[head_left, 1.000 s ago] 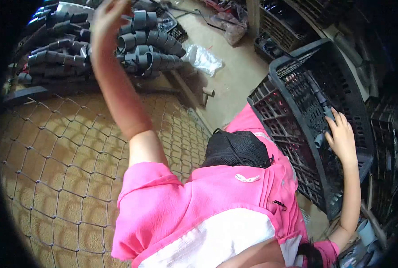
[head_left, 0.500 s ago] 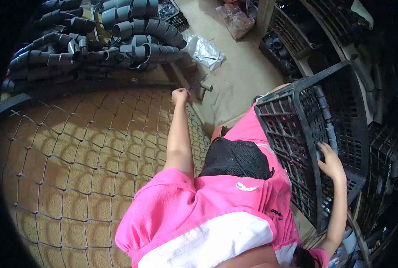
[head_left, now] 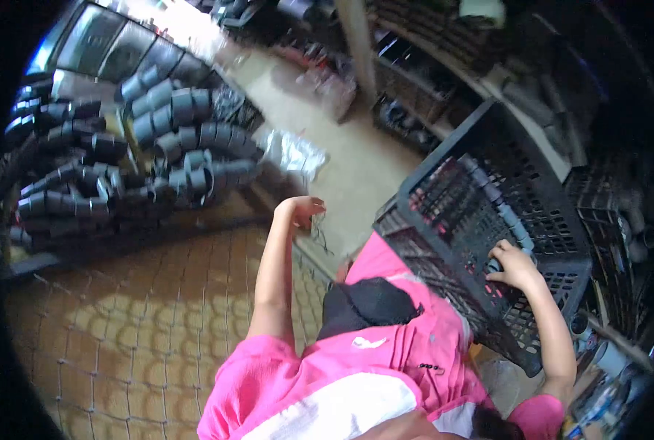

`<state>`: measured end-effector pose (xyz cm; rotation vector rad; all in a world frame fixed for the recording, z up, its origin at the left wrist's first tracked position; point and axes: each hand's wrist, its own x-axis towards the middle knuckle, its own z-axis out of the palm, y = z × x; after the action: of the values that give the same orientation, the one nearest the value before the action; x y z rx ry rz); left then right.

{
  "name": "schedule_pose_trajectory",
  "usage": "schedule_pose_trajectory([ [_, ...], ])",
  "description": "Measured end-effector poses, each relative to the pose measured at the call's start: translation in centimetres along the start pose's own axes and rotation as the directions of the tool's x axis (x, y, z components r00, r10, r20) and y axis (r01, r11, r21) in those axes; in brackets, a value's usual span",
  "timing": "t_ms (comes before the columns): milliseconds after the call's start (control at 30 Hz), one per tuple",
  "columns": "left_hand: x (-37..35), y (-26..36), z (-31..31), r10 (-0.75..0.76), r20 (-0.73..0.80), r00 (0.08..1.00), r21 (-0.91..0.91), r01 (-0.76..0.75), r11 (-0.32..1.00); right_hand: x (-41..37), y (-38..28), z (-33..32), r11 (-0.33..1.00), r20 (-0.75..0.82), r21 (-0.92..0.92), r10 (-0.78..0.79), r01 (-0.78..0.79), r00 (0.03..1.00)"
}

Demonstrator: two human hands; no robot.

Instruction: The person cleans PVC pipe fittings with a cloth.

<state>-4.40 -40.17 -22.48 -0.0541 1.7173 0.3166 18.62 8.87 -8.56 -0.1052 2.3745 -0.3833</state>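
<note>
My left hand [head_left: 302, 211] is raised above the wire mesh, its fingers bent and a tangle of thin dark strands [head_left: 321, 238] hanging from them. My right hand [head_left: 514, 265] reaches into a black plastic crate [head_left: 488, 312], which tilts against my right side. Its fingers curl around a small grey pipe fitting [head_left: 494, 265], partly hidden by the hand. Beside it in the crate, a row of grey pipe fittings [head_left: 499, 205] lies end to end along the slotted wall.
Wire mesh [head_left: 132, 345] spans the left over a brown surface. Stacked grey pipe fittings [head_left: 173, 117] stand behind it. A clear plastic bag [head_left: 294, 152] lies on the floor [head_left: 363, 161]. Crates of fittings [head_left: 407, 121] line shelves at right.
The view has swung, showing more of the aisle. My left hand has come off the mesh frame with dark strands hanging from it. My right hand remains in the crate, now around a fitting.
</note>
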Motion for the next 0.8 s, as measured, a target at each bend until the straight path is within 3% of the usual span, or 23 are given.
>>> schedule_pose_trajectory([
  [67,-2.0,6.2,-3.6,0.194,-0.119,0.974,0.165,-0.173,0.971,0.4,0.8,0.4,1.000,0.012,-0.026,0.000,0.000,1.000],
  [100,-3.2,9.0,-5.6,0.549,-0.280,0.787,0.439,-0.404,0.803,0.7,0.9,0.3,0.999,0.033,-0.027,0.024,-0.023,0.999],
  [133,-4.5,12.1,-7.7,0.665,-0.373,0.647,0.565,-0.410,0.716,0.9,1.0,0.4,0.999,0.061,-0.025,0.046,-0.045,0.997],
  [167,-5.8,15.4,-9.3,0.783,-0.497,0.375,0.575,-0.533,0.621,1.2,1.5,0.8,1.000,0.050,0.005,0.028,-0.028,0.998],
  [233,-13.7,23.5,-9.4,0.719,-0.684,0.124,0.461,-0.691,0.557,1.4,1.8,0.9,0.999,0.037,0.018,0.045,-0.045,0.998],
  [267,-16.4,26.9,-9.8,0.653,-0.737,0.175,0.327,-0.753,0.571,1.3,1.6,0.5,0.998,0.037,0.023,0.050,-0.051,0.998],
  [300,-18.2,29.8,-9.4,0.579,-0.793,0.191,0.126,-0.878,0.462,1.1,1.3,-0.3,0.997,0.057,0.044,0.066,-0.069,0.996],
  [400,-20.5,35.7,-9.5,0.527,-0.788,0.320,-0.107,-0.913,0.394,1.3,1.4,-1.4,0.995,-0.071,0.067,0.075,-0.070,0.995],
  [433,-20.3,36.7,-9.7,0.542,-0.800,0.258,-0.031,-0.919,0.392,0.9,1.6,-2.3,0.993,-0.079,0.095,0.074,-0.066,0.994],
  [533,-20.2,39.7,-9.0,0.630,-0.775,0.049,0.251,-0.891,0.378,-0.2,0.6,-5.2,0.970,-0.343,0.242,0.073,0.013,0.936],
  [567,-22.1,40.3,-7.1,0.688,-0.725,-0.018,0.377,-0.847,0.375,-0.4,0.4,-6.1,0.919,-0.445,0.368,0.041,0.141,0.894],
  [667,-26.6,41.2,1.9,0.888,-0.422,-0.183,0.768,-0.592,0.244,0.3,1.0,-7.1,0.595,-0.661,0.655,0.152,0.466,0.735],
  [700,-26.4,41.5,4.6,0.936,-0.231,-0.265,0.921,-0.369,0.123,0.3,0.7,-7.6,0.427,-0.674,0.720,0.244,0.547,0.697],
  [733,-26.3,41.9,7.3,0.978,-0.081,-0.194,0.987,-0.156,0.051,-0.2,0.0,-8.4,0.249,-0.670,0.741,0.339,0.624,0.661],
  [800,-25.3,41.9,11.5,0.981,0.184,-0.060,0.980,-0.070,-0.188,-2.5,-2.1,-9.6,-0.189,-0.595,0.686,0.412,0.703,0.690],
])
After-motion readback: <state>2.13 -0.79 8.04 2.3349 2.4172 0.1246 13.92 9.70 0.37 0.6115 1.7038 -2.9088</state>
